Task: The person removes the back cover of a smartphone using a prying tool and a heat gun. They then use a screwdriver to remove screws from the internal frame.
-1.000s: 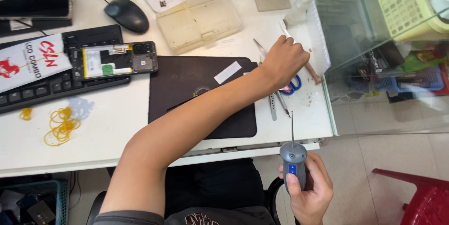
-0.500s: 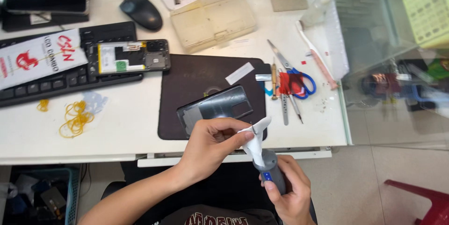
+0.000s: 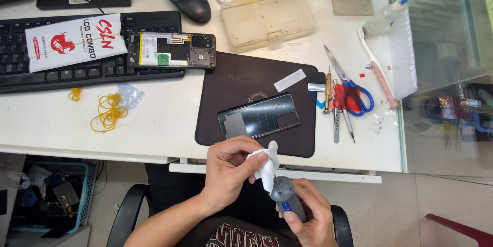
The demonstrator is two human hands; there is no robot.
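Observation:
Below the desk's front edge, my right hand (image 3: pixel 307 215) grips a grey electric screwdriver (image 3: pixel 285 202) with a blue button. My left hand (image 3: pixel 231 167) pinches a white tissue (image 3: pixel 267 164) wrapped over the top of that tool. Just beyond my hands, a dark phone back cover (image 3: pixel 259 115) lies inner side up on a dark work mat (image 3: pixel 241 80).
An opened phone (image 3: pixel 172 50) rests on a black keyboard (image 3: pixel 97 70) beside a white printed packet (image 3: pixel 72 40). Scissors (image 3: pixel 354 90), tweezers and small drivers lie right of the mat. A mouse (image 3: pixel 188 0), a clear plastic box (image 3: pixel 267 17) and yellow rubber bands (image 3: pixel 106 112) are also on the desk.
My left hand pulled back from the tools at the right with a tissue and now holds it over the screwdriver's tip. The back cover has appeared on the mat.

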